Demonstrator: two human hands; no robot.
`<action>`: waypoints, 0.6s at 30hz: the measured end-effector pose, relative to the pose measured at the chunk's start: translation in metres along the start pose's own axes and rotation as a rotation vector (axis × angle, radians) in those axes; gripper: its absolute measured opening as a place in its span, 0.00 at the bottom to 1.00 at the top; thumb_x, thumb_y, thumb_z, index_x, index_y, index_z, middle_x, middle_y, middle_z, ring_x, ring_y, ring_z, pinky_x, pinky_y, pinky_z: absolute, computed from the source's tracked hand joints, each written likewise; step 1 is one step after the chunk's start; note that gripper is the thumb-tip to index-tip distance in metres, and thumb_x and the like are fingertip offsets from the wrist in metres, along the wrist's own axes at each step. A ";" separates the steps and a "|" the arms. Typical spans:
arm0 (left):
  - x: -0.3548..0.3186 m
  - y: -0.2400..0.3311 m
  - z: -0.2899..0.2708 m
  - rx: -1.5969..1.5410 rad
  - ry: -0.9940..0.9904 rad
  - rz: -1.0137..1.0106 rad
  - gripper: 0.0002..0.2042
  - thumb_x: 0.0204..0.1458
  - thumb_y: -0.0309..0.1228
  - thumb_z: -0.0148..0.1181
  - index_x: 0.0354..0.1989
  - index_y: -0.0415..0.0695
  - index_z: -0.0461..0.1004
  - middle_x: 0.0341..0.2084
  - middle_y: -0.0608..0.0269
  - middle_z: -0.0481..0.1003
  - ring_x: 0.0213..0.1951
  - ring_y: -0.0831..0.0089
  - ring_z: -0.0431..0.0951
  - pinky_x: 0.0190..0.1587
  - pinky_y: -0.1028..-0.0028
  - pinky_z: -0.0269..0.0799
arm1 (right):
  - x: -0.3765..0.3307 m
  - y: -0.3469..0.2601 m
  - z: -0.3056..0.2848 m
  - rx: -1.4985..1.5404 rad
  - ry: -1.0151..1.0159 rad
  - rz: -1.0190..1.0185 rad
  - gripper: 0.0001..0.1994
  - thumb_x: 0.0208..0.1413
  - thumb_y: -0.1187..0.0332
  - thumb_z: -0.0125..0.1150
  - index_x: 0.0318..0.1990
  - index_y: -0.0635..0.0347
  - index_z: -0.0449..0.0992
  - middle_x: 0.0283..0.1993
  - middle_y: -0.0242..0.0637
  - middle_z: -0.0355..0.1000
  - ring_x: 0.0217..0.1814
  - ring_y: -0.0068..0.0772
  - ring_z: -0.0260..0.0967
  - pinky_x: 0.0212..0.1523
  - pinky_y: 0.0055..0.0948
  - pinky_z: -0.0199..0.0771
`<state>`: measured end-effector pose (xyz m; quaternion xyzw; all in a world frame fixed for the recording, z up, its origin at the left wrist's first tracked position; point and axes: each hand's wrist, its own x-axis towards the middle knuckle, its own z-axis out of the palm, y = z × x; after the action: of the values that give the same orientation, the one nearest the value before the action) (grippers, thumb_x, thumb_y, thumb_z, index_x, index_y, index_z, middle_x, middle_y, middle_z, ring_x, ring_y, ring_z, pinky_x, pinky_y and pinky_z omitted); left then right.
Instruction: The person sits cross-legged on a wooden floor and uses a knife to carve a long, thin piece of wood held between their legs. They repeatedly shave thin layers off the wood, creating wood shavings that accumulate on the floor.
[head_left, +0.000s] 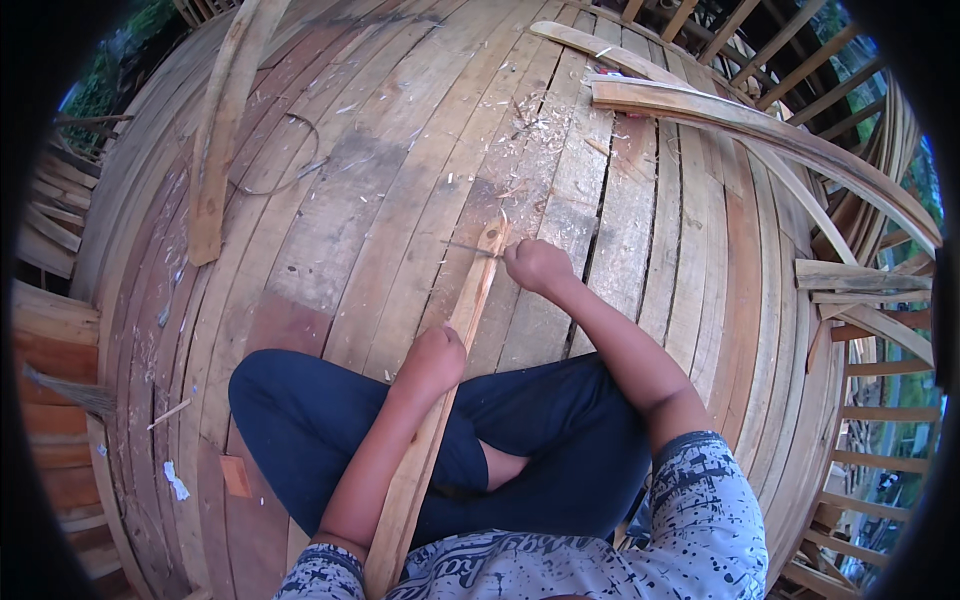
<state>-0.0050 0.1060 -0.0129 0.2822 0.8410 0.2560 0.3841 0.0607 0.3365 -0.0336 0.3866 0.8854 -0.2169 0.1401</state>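
While the left hand [432, 358] clamps the wooden strip [450, 370] mid-length, its long axis runs away from the body; right hand [537, 265], grip closed on a thin blade [468, 248], sits at the strip's far end.

An open-air woodworking site: a plank deck [400, 180] strewn with wood shavings [540, 115] ahead of the right hand [537, 265], curved timbers [760, 130] beyond it.

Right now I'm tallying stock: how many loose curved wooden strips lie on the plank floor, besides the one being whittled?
3: one long curved strip at upper left, two overlapping strips at upper right. Others may hide among the stacked wood at the right edge.
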 end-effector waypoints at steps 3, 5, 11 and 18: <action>-0.004 0.004 -0.001 -0.010 0.024 -0.001 0.26 0.66 0.36 0.35 0.36 0.24 0.76 0.37 0.24 0.75 0.46 0.32 0.76 0.55 0.49 0.69 | -0.027 -0.016 0.001 -0.004 -0.062 -0.035 0.28 0.64 0.52 0.35 0.46 0.65 0.81 0.51 0.56 0.77 0.55 0.58 0.75 0.59 0.49 0.71; -0.002 -0.001 0.000 0.001 0.033 0.026 0.26 0.66 0.36 0.34 0.35 0.24 0.76 0.37 0.24 0.75 0.46 0.32 0.76 0.55 0.49 0.69 | -0.002 -0.003 0.002 -0.039 0.009 -0.015 0.26 0.64 0.54 0.38 0.47 0.63 0.81 0.51 0.54 0.77 0.55 0.56 0.75 0.59 0.48 0.72; -0.001 0.002 0.000 -0.059 0.007 0.005 0.26 0.66 0.37 0.34 0.38 0.24 0.75 0.39 0.23 0.74 0.47 0.31 0.74 0.55 0.49 0.69 | 0.062 0.058 0.005 -0.038 0.218 0.167 0.29 0.67 0.53 0.33 0.44 0.65 0.81 0.49 0.57 0.78 0.52 0.58 0.77 0.55 0.51 0.75; 0.007 -0.009 0.011 -0.153 -0.095 0.010 0.28 0.68 0.40 0.32 0.41 0.23 0.73 0.33 0.26 0.75 0.35 0.38 0.80 0.47 0.52 0.74 | 0.044 0.042 -0.017 -0.160 0.243 0.224 0.29 0.68 0.47 0.40 0.43 0.64 0.82 0.45 0.53 0.80 0.49 0.53 0.79 0.49 0.47 0.79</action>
<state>-0.0026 0.1061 -0.0286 0.2680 0.7984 0.3075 0.4429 0.0617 0.3980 -0.0490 0.4936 0.8617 -0.0807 0.0857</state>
